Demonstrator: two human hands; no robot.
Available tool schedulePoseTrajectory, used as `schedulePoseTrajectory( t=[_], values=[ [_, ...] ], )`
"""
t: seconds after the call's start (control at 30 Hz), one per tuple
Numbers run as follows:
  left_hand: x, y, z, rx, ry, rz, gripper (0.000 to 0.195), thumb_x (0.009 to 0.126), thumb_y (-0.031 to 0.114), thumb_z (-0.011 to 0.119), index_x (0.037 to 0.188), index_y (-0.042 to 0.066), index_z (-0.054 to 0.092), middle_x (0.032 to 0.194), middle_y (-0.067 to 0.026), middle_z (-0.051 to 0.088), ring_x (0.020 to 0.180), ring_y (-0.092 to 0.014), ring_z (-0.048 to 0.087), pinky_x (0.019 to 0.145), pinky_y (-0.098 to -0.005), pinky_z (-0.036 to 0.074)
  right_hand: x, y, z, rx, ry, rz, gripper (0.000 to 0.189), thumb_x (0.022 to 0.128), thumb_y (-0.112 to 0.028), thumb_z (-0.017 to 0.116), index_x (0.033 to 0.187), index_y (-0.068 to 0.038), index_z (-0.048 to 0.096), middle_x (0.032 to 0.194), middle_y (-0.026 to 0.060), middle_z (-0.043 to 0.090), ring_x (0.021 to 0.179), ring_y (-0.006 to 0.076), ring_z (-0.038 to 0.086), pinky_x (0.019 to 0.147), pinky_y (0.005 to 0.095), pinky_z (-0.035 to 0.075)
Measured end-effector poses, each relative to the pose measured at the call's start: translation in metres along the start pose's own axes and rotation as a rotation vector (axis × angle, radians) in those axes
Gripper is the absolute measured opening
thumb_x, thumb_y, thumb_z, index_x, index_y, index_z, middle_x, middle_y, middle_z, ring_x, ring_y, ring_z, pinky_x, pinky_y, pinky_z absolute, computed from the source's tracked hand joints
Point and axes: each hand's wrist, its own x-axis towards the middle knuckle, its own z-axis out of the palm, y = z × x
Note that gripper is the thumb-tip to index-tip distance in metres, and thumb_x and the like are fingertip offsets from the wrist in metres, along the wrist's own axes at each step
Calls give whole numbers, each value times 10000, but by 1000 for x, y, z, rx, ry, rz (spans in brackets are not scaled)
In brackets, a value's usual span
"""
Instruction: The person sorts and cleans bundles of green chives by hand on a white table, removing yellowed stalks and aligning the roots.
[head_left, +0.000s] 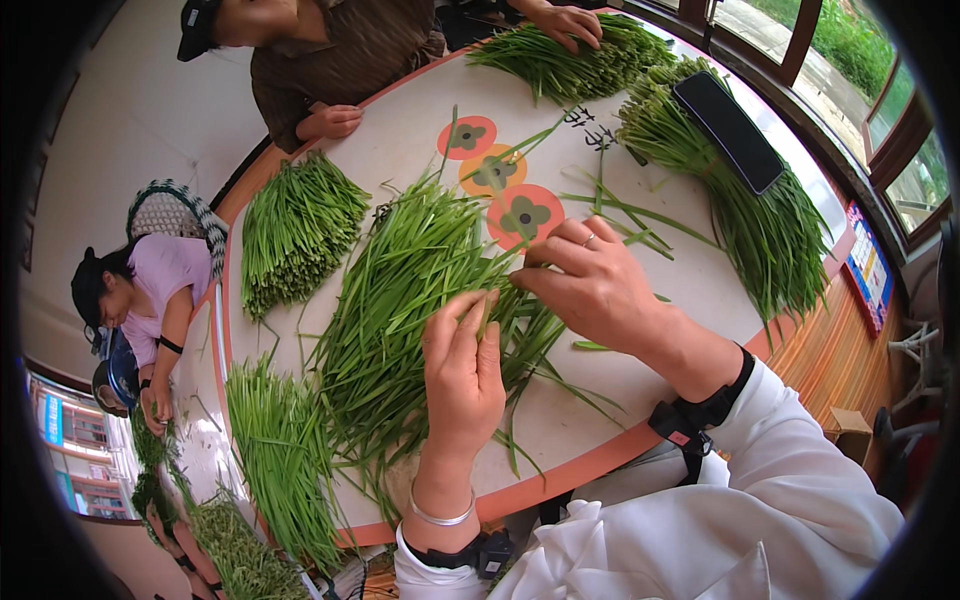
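Observation:
A loose heap of green garlic chives (405, 285) lies on the table before me. My left hand (463, 375) is over the heap's near right side, with a thin chive stalk (485, 313) pinched between thumb and fingers. My right hand (600, 289), wearing a ring, is just beyond and to the right. Its fingertips pinch a thin chive, whose pale, blurred length (504, 191) points away from me. The fingers hide part of both stalks.
Bundled chives (300, 232) lie at left, with more (281, 457) nearer me. A phone (729, 133) rests on a bundle (765, 232) at right. Across the white table (420, 112), a person's hand (566, 26) touches another bundle (577, 64). Another person (165, 285) works at left.

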Motion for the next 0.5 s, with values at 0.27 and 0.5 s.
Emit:
schedulePoseTrajectory(
  t=[0.27, 0.5],
  values=[
    [0, 7, -2, -37, -123, -319, 211, 949, 107, 465, 1066, -32, 572, 744, -131, 562, 599, -232, 532, 591, -320, 452, -1, 6, 8, -7, 180, 5, 203, 646, -22, 666, 840, -81, 663, 837, 16, 565, 804, 195, 530, 686, 316, 376],
    [0, -8, -7, -568, 55, -719, 246, 993, 189, 402, 988, 9, 568, 604, 63, 368, 476, -21, 289, 422, -212, 238, -3, 11, 12, -53, 186, 243, 341, 609, 99, 525, 874, -80, 646, 1008, 65, 551, 952, 254, 489, 795, 370, 365]
  ],
)
